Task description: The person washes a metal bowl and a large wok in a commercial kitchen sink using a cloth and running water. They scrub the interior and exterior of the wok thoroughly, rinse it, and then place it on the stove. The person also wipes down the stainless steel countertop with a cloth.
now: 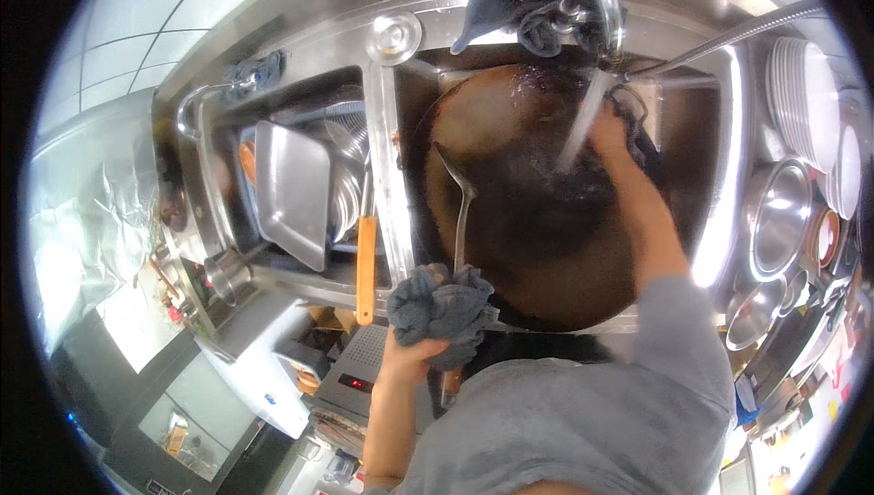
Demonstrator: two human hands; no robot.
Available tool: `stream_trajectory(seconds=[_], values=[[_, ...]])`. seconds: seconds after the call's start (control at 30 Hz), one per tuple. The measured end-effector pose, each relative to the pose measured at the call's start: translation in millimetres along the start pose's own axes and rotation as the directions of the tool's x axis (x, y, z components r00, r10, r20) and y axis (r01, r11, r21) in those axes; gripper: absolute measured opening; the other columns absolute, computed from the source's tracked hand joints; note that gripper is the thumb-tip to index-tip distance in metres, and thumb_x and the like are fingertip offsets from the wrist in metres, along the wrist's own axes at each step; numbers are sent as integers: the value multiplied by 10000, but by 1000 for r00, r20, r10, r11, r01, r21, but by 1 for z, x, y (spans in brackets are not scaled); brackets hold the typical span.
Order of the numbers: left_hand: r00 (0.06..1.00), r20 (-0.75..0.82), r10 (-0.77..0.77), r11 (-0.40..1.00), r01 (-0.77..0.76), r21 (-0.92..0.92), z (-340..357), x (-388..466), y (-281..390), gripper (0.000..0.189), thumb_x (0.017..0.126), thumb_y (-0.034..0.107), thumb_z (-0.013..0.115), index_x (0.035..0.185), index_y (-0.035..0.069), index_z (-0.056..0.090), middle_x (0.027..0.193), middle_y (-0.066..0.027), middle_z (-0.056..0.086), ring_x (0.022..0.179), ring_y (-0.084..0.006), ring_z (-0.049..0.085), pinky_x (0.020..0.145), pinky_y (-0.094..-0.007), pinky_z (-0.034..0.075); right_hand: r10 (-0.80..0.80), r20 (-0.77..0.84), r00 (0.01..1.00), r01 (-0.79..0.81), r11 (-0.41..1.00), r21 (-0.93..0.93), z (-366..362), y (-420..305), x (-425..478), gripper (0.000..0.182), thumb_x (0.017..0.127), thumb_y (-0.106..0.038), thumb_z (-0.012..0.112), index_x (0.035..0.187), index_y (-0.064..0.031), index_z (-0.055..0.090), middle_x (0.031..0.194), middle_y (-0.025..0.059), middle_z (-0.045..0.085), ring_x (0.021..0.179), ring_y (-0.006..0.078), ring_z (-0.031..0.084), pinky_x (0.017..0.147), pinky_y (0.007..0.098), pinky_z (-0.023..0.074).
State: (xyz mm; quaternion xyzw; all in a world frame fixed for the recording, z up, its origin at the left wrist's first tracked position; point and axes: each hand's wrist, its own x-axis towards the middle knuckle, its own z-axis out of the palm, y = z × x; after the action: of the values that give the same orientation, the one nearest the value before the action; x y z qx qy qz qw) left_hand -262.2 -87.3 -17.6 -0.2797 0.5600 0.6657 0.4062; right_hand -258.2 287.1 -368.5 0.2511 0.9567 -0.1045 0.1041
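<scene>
A large dark wok [532, 249] sits in the right sink basin, tilted. My left hand [410, 358] is below its near left edge, closed on a bunched dark grey cloth [437, 311]. The metal shaft of a wok spatula [462, 222] runs out of this cloth, its blade over the wok's left side and its wooden handle end below my hand. My right hand [608, 128] grips the wok's far right rim, close to a metal loop handle [635, 100]; its fingers are partly hidden. Water pours from the tap [608, 17] into the wok beside that hand.
The left basin holds a rectangular steel pan [293, 188] and other metalware. A wooden handle [367, 270] juts over its front edge. Stacked white plates [802, 99] and steel bowls [780, 218] stand at right. A dark cloth [505, 7] hangs behind the wok, and a flexible metal hose [724, 38] crosses the back right.
</scene>
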Motion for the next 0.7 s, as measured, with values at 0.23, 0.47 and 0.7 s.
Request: stream_trajectory(seconds=[0.23, 0.47, 0.7], values=[[992, 19, -124, 990, 125, -62, 11, -5, 18, 627, 593, -73, 606, 1204, -12, 477, 1101, -146, 586, 1039, -300, 566, 898, -409, 459, 95, -275, 957, -148, 973, -178, -117, 64, -21, 224, 864, -170, 494, 1075, -94, 498, 937, 174, 511, 876, 321, 552, 655, 394, 530], [990, 140, 26, 995, -12, -98, 25, -17, 20, 519, 695, -62, 591, 1191, -13, 447, 1098, -152, 576, 1021, -291, 576, 897, -404, 471, -8, 681, 732, -558, -579, 594, -90, -64, -9, 265, 932, -220, 412, 1048, -10, 525, 900, 181, 597, 835, 328, 589, 766, 435, 495], [961, 252, 111, 989, -81, -127, 54, -9, 14, 415, 760, -25, 549, 1161, 58, 482, 1092, -112, 577, 994, -272, 584, 822, -394, 486, -62, 504, 861, -504, -231, 832, -170, -92, -95, 393, 863, -103, 491, 1239, -14, 420, 1052, 145, 554, 874, 245, 588, 742, 364, 521]])
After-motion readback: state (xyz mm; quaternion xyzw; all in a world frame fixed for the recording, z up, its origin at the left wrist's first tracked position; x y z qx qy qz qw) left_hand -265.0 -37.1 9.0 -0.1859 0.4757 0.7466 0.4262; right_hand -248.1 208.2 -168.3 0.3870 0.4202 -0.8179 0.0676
